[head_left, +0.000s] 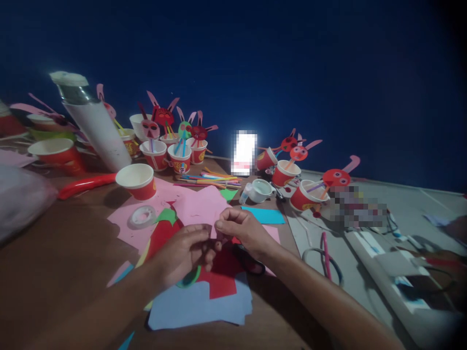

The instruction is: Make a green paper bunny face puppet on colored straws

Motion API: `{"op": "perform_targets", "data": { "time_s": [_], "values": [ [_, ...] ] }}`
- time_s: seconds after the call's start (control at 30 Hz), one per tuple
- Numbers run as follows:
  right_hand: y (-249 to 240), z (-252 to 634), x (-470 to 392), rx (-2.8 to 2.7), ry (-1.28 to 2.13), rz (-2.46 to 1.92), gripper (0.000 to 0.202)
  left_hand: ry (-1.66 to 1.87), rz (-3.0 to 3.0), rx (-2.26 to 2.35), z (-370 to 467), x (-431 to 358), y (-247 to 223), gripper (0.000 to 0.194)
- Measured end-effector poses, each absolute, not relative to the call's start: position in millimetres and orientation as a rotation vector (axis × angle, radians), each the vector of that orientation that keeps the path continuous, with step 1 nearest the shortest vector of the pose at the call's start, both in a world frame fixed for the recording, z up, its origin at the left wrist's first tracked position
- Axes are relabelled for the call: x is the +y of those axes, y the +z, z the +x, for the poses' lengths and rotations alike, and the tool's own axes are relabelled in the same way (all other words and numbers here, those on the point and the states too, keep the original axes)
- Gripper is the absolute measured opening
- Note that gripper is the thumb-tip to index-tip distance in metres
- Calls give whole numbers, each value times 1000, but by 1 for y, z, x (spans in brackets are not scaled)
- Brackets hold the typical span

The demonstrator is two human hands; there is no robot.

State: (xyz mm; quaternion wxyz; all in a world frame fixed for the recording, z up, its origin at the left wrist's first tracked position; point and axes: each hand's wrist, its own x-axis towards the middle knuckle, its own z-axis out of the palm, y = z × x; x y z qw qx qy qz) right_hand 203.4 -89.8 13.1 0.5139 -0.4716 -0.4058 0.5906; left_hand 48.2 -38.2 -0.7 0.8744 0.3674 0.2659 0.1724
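Pink paper [199, 206] lies just beyond left grip [191, 245] and right grip [244, 228]

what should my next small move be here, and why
I'd probably ease your right hand back slightly and keep your left hand steady: their fingertips come close together above the pink paper and red paper, so whatever sits between them is too hidden to make out.
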Motion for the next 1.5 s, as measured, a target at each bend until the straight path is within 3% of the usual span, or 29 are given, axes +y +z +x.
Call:
{"op": "perform_targets", "data": {
  "time_s": [0.77,1.0,1.3,1.5],
  "values": [
    [6,204,-91,-964,1475,-952,18,230,597,324,45,-38,-1,12],
    [1,201,-87,-796,1179,-1095,18,450,816,427,48,-40,0,18],
    [3,185,-91,-742,1144,-1092,19,585,1065,774,52,-46,6,38],
    [-3,182,-91,-757,1133,-1091,16,611,1058,806,53,-43,4,25]
  ]
}}
